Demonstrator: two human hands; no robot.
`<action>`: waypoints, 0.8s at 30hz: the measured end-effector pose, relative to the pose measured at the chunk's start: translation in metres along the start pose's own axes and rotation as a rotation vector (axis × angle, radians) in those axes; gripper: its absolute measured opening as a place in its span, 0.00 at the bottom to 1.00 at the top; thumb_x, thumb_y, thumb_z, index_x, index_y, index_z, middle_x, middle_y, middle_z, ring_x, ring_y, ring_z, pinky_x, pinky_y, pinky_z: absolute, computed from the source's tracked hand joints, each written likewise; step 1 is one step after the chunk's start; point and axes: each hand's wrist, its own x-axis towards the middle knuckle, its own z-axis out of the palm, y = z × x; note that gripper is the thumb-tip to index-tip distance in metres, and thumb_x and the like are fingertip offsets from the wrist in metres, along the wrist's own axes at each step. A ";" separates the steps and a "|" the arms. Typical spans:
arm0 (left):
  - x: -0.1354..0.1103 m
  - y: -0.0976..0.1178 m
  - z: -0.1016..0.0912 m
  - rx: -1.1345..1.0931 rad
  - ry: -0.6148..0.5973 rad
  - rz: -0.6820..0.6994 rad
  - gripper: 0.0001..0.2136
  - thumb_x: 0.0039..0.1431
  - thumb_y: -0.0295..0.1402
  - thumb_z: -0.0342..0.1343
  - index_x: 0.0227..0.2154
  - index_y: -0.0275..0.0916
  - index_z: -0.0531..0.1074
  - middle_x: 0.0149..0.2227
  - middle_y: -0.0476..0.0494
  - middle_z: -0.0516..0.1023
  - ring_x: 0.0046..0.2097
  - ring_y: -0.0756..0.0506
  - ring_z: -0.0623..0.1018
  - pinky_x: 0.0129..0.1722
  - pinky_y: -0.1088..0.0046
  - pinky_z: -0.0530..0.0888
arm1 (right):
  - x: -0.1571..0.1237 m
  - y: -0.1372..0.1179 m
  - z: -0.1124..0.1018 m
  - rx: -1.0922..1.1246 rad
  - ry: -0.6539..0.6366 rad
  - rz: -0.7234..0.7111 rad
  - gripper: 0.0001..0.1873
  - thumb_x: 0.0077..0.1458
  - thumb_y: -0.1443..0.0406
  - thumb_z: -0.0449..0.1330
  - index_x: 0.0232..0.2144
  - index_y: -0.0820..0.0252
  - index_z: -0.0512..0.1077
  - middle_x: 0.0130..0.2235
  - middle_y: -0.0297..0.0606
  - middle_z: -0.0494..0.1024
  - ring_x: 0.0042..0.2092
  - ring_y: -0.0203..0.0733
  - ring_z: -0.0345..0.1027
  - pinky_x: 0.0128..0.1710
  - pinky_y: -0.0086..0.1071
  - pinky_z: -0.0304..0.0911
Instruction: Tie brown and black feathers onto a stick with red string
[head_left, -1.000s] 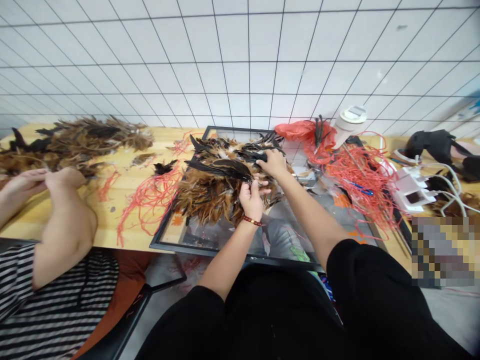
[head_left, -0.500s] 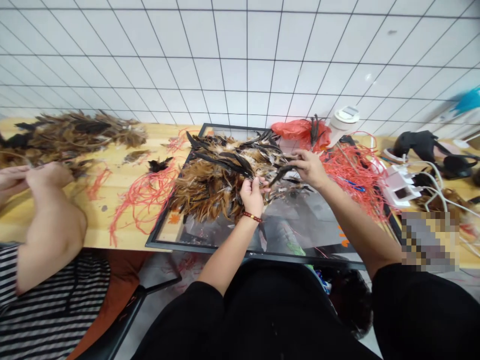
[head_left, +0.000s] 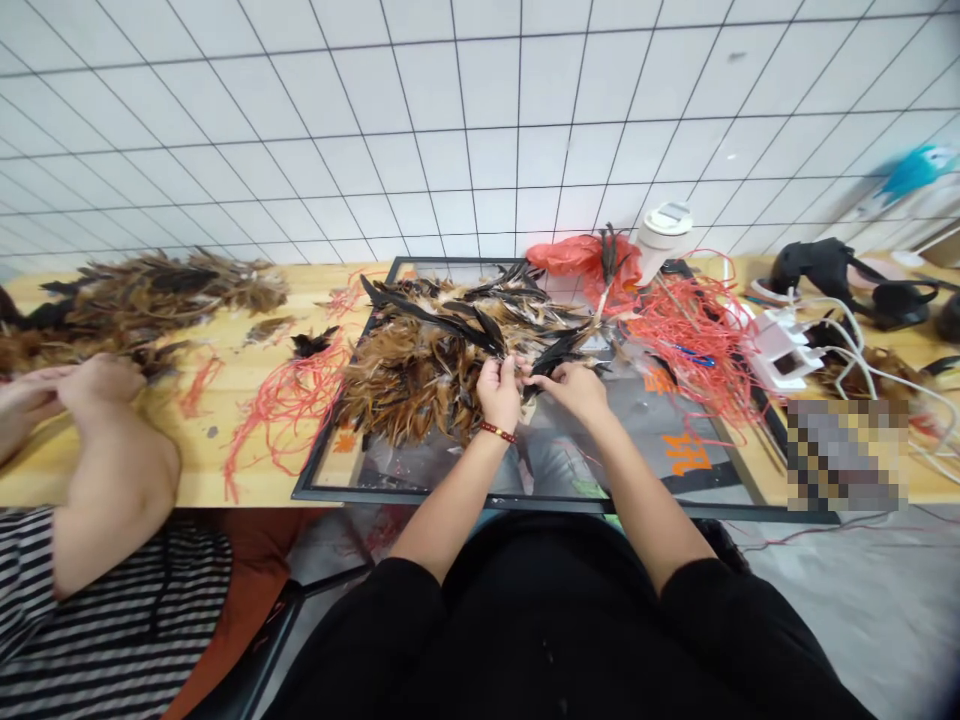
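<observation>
Dark feathers (head_left: 480,328) fan up and to the left from my left hand (head_left: 499,392), whose thumb and fingers are pinched around their quill ends. Close beside it on the right, my right hand (head_left: 579,388) is closed on another dark feather (head_left: 559,350). The fingertips of both hands nearly meet; the exact contact there is too small to make out. Behind and left of my hands, a heap of brown and black feathers (head_left: 412,385) covers much of a black-framed glass panel (head_left: 465,497).
Red plastic strands (head_left: 705,330) lie right, with more strands (head_left: 289,395) at left. A white cup (head_left: 664,240) stands by a red bag (head_left: 570,258). White adapters (head_left: 784,350) and cables sit far right. At left, a co-worker's hands (head_left: 97,385) are near another feather pile (head_left: 165,290).
My right hand has come left and down from the far side of the heap to my left hand, bringing a dark feather. The left hand keeps its pinch; the view has shifted slightly.
</observation>
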 end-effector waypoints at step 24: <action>0.027 -0.025 0.033 -0.012 0.079 -0.041 0.16 0.51 0.43 0.63 0.33 0.36 0.69 0.30 0.49 0.76 0.25 0.54 0.75 0.22 0.80 0.71 | 0.073 0.021 -0.036 -0.301 0.152 -0.210 0.23 0.59 0.70 0.51 0.54 0.53 0.72 0.52 0.50 0.72 0.53 0.53 0.67 0.48 0.42 0.62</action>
